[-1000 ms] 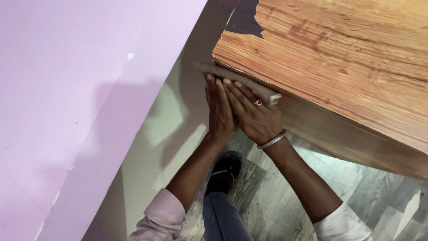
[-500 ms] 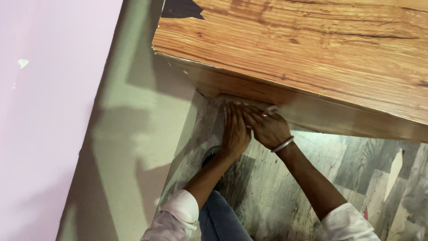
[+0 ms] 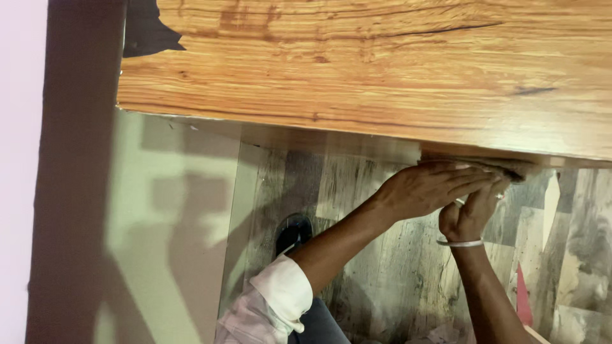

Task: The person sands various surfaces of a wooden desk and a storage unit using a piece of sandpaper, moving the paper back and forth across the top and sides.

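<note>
Down below the wooden tabletop (image 3: 382, 76), both hands work at its front edge, where a greyish-brown cloth (image 3: 503, 167) is pressed up against the underside of the lip, right of the middle of the view. Left hand (image 3: 430, 188) lies flat with its fingers stretched out together toward the right, their tips on the cloth, pushing it to the edge. Right hand (image 3: 470, 213) sits just beneath and behind the left one, fingers curled upward to the same cloth; whether they pinch it or only press it cannot be told, since the left hand covers them. A metal bangle (image 3: 460, 243) circles the right wrist, and a ring shows on one finger. White shirt cuff (image 3: 285, 294) ends the left sleeve. Underneath is a grey wood-pattern floor (image 3: 382, 280) with a dark shoe (image 3: 293, 232) on it, and a pale wall (image 3: 172, 223) stands at the left, crossed by shadows.
</note>
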